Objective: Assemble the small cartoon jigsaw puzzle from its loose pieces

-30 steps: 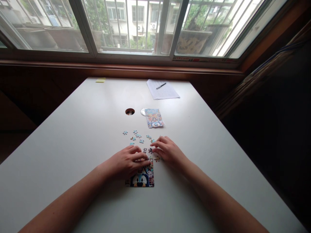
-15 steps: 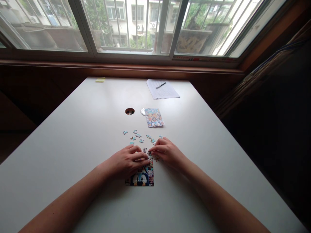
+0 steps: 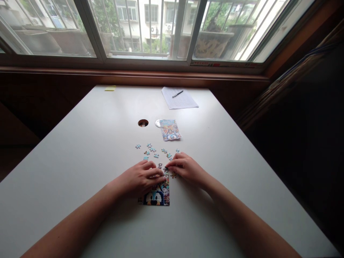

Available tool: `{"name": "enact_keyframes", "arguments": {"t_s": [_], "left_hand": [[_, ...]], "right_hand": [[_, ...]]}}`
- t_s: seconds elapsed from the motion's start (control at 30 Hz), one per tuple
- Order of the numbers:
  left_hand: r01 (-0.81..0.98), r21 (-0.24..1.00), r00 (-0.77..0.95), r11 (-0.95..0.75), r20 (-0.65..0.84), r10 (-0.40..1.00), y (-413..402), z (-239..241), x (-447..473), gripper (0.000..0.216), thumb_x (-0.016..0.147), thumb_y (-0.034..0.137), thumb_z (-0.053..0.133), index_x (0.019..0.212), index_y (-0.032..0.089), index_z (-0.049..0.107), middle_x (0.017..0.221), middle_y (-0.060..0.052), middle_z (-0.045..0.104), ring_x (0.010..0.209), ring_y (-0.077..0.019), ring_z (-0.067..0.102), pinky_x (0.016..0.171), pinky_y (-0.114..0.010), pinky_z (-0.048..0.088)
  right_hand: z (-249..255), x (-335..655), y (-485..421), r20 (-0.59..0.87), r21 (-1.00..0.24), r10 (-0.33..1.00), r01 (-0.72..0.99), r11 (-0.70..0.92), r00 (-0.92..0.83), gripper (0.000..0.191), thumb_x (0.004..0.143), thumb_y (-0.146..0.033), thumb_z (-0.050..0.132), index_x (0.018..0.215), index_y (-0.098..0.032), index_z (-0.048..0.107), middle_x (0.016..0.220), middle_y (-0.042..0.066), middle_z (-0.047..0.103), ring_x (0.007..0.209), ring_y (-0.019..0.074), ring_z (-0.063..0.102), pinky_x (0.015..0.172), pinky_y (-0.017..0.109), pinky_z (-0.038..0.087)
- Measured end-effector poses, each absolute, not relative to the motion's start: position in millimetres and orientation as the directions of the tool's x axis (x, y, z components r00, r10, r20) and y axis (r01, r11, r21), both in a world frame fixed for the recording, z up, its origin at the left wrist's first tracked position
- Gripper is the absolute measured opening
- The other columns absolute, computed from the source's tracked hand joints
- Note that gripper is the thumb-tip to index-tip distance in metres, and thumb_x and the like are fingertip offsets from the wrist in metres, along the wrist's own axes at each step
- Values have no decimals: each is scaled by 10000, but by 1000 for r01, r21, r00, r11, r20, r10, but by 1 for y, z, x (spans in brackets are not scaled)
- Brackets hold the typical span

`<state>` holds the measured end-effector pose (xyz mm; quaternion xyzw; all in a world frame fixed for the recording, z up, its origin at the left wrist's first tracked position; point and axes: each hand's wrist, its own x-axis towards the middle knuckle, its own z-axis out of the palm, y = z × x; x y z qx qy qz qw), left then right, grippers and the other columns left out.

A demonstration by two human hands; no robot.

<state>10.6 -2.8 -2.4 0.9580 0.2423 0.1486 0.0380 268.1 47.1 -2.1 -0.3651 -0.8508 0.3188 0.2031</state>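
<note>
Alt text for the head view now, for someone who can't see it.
A left hand rests on a partly assembled jigsaw puzzle; the right hand is at a piece near its far right corner. Loose pieces and a picture sheet lie beyond on the white table.

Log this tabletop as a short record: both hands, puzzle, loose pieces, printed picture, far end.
left hand: over the puzzle, hiding part of it
right hand: fingertips at a dark piece; grip unclear
puzzle: partly joined, cartoon face showing
loose pieces: scattered, mostly beyond the hands
printed picture: beyond the pieces, overlapping a silver disc
far end: pen on paper; yellow note further left
</note>
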Motion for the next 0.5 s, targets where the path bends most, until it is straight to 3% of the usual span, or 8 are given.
{"name": "enact_keyframes", "arguments": {"t_s": [0.5], "left_hand": [[454, 133, 842, -881, 260, 473, -3, -4, 10, 366, 967, 205, 534, 1330, 240, 559, 1226, -78, 644, 994, -217, 535, 898, -368, 436]], "right_hand": [[5, 265, 46, 21, -742, 789, 519, 423, -614, 152, 879, -199, 672, 950, -275, 784, 907, 44, 676, 998, 233, 584, 904, 373, 483]]}}
